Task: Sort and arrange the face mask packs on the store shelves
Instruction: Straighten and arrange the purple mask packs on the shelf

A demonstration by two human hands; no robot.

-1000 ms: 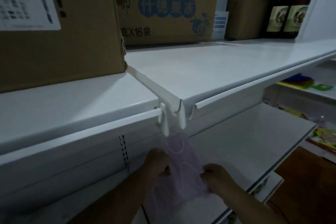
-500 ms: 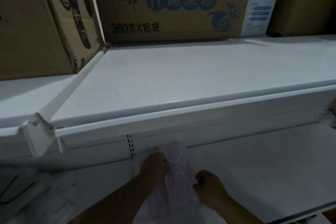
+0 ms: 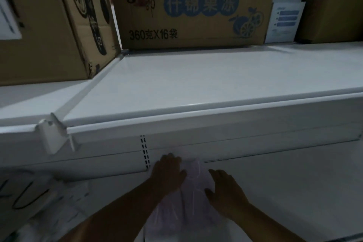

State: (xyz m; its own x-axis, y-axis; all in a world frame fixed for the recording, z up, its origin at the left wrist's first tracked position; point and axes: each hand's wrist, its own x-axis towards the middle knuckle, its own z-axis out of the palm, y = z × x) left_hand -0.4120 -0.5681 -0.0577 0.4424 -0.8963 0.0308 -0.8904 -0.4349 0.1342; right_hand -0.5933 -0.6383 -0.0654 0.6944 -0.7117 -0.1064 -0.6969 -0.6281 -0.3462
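Lying on the lower shelf (image 3: 294, 182) against its back panel: one pale face mask pack (image 3: 193, 188), left hand (image 3: 169, 173) and right hand (image 3: 225, 188) flat-fingered, pressing its edges; placement nearly done, further packs unseen.

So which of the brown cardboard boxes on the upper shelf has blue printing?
The middle brown cardboard box, directly above the hands: blue characters and citrus drawing. The left cardboard box is printed black; the right one shows none.

Mask pack (image 3: 193, 188) blurred, part hidden under both hands; lower end cut off.
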